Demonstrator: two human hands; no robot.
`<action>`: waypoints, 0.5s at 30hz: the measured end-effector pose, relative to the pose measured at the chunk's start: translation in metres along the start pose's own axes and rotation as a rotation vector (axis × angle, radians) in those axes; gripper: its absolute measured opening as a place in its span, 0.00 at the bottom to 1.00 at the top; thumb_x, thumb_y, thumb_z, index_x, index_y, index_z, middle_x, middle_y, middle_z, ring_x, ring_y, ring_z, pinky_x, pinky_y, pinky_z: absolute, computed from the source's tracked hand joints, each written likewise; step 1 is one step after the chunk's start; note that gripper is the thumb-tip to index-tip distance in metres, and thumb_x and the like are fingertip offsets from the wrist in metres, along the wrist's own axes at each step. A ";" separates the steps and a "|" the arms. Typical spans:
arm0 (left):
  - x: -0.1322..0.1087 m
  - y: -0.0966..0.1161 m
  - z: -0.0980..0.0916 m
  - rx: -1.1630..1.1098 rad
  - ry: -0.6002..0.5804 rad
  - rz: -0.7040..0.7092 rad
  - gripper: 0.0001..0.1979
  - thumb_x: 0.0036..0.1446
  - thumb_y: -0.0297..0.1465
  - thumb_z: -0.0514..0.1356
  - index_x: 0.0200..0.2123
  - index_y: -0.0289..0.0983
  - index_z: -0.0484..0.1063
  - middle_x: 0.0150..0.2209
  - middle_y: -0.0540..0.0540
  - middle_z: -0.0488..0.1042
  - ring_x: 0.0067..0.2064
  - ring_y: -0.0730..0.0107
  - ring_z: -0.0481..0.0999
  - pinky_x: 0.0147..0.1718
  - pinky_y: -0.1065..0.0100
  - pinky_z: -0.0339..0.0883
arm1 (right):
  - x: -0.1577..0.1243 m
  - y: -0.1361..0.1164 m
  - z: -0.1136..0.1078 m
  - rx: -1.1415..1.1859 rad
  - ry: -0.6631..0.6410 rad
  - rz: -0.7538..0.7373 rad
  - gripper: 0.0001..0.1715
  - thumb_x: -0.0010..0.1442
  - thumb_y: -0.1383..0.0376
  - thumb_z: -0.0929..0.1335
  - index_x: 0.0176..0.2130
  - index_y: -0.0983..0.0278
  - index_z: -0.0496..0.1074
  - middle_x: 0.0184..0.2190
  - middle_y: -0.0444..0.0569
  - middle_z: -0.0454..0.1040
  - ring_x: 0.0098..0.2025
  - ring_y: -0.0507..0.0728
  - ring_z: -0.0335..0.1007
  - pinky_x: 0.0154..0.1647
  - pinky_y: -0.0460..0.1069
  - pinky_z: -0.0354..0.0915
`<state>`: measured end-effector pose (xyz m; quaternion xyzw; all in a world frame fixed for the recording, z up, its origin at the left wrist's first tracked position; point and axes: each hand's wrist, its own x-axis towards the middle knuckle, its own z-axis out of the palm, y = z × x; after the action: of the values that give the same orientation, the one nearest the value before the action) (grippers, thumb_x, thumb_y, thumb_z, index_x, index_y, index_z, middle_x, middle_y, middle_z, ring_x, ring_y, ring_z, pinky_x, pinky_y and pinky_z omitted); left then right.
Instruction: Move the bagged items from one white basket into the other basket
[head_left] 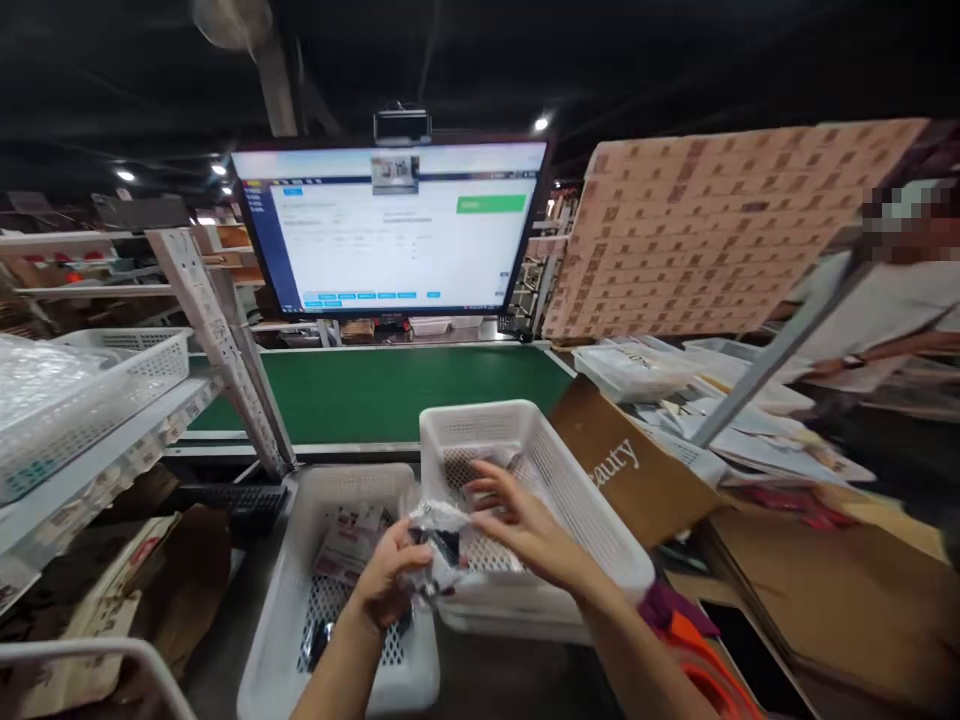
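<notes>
My left hand (388, 578), nearest the camera, is closed around a small packet (439, 540), with the fingers curled onto its left side and the thumb on top. My right hand (517, 525) meets the packet from the right. Its fingers are extended and slightly apart, and the thumb side touches the wrapping.

The packet is a crumpled clear plastic bag with a dark item inside. White glare on the film hides the details. It is held in the air between two white perforated baskets.

- Left basket (277, 610): low and near, it holds printed packets and a dark object.
- Right basket (600, 540): it sits higher, on top of another white tray, and my right hand is over its mesh floor.

Just right of the right basket is a brown cardboard box (637, 480) printed with "eauty". An orange object (705, 675) lies near right. A green conveyor belt (390, 390) runs beyond the baskets, and a lit monitor (390, 230) stands above it. A black keyboard (232, 500) lies to the left, under a shelf that carries a white crate (127, 375). Far right, flat printed cardboard sheets (712, 240) lean above stacked papers, and another person (892, 290) stands beside them.
</notes>
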<state>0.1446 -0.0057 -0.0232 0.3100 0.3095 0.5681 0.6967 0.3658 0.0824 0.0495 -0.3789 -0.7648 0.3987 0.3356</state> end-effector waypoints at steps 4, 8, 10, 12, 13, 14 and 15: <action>-0.005 0.009 0.017 0.022 0.036 -0.063 0.33 0.42 0.35 0.80 0.50 0.33 0.75 0.38 0.38 0.84 0.36 0.55 0.85 0.28 0.68 0.79 | -0.012 -0.021 0.034 -0.033 -0.124 -0.102 0.35 0.62 0.55 0.75 0.65 0.60 0.73 0.47 0.52 0.83 0.46 0.63 0.80 0.50 0.57 0.75; -0.015 0.009 0.017 0.007 0.047 -0.130 0.37 0.42 0.33 0.79 0.56 0.34 0.73 0.46 0.37 0.84 0.37 0.53 0.86 0.27 0.65 0.80 | -0.003 -0.018 0.021 -0.080 0.060 -0.169 0.21 0.67 0.53 0.72 0.54 0.61 0.79 0.48 0.53 0.83 0.47 0.62 0.80 0.52 0.56 0.74; -0.020 0.010 0.006 -0.020 0.051 -0.149 0.34 0.41 0.33 0.78 0.52 0.34 0.74 0.47 0.36 0.84 0.39 0.51 0.86 0.27 0.64 0.80 | 0.005 -0.007 -0.002 -0.244 0.245 -0.109 0.27 0.70 0.47 0.69 0.55 0.62 0.79 0.50 0.57 0.83 0.50 0.66 0.80 0.55 0.59 0.75; -0.021 0.014 -0.014 -0.005 0.125 -0.091 0.28 0.43 0.35 0.75 0.47 0.34 0.75 0.46 0.35 0.83 0.43 0.50 0.85 0.29 0.64 0.80 | 0.010 0.007 -0.026 -0.489 0.420 -0.037 0.40 0.70 0.40 0.66 0.64 0.66 0.75 0.57 0.64 0.79 0.58 0.73 0.77 0.62 0.67 0.72; -0.019 0.017 -0.028 0.064 0.206 -0.022 0.26 0.46 0.37 0.73 0.46 0.34 0.74 0.46 0.35 0.83 0.45 0.50 0.85 0.31 0.64 0.80 | 0.010 0.014 -0.037 -0.591 0.480 -0.022 0.46 0.69 0.38 0.65 0.69 0.68 0.70 0.62 0.68 0.75 0.64 0.76 0.72 0.66 0.71 0.68; -0.015 0.018 -0.045 0.178 0.314 0.054 0.24 0.50 0.41 0.69 0.47 0.35 0.73 0.48 0.34 0.82 0.48 0.50 0.84 0.34 0.63 0.80 | 0.009 0.021 -0.045 -0.660 0.518 -0.024 0.52 0.69 0.35 0.65 0.72 0.69 0.65 0.67 0.70 0.71 0.68 0.79 0.67 0.68 0.74 0.65; -0.011 0.018 -0.063 0.318 0.438 0.125 0.23 0.54 0.43 0.63 0.49 0.35 0.72 0.51 0.33 0.81 0.51 0.50 0.83 0.38 0.61 0.81 | 0.006 0.026 -0.051 -0.688 0.528 -0.044 0.55 0.68 0.34 0.65 0.75 0.69 0.61 0.70 0.71 0.67 0.71 0.79 0.64 0.70 0.75 0.63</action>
<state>0.0822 -0.0081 -0.0470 0.3038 0.5184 0.6076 0.5194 0.4128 0.1157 0.0512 -0.5414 -0.7487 0.0029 0.3825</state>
